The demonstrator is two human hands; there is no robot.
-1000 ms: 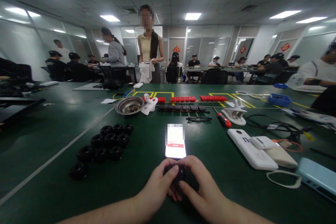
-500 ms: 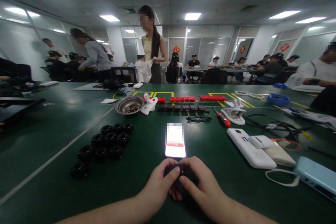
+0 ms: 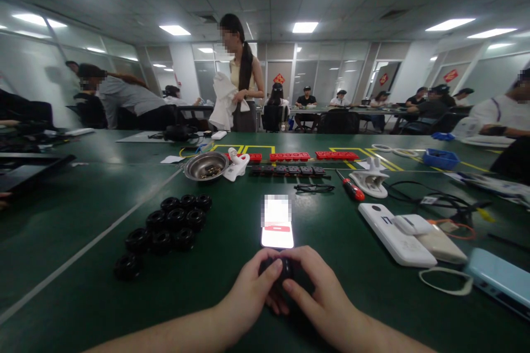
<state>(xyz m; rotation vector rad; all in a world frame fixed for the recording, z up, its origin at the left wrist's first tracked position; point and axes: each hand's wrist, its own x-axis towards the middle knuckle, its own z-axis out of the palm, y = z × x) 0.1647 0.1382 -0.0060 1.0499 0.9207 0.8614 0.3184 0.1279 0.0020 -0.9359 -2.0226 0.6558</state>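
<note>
My left hand [image 3: 257, 281] and my right hand [image 3: 312, 284] are closed together around a small black rounded part [image 3: 285, 269]. Fingers cover most of it, so its full shape is hidden. It looks like the glossy black ring-shaped parts [image 3: 176, 218] set out in rough rows to the left, with a single one [image 3: 128, 266] nearest me. Just beyond my fingertips lies a phone [image 3: 277, 234] with a bright screen.
Farther back are a metal bowl [image 3: 206, 167] of small brass-coloured pieces, red trays [image 3: 289, 156], a black strip of blocks [image 3: 289, 171] and glasses [image 3: 313, 188]. On the right lie a screwdriver [image 3: 351, 186], a white power bank [image 3: 395, 237] and a light-blue case [image 3: 501, 281].
Both hands stay nearly in place, and the black part shows slightly differently between the fingers. Behind the table, one person lifts a white cloth and another bends lower to the left.
</note>
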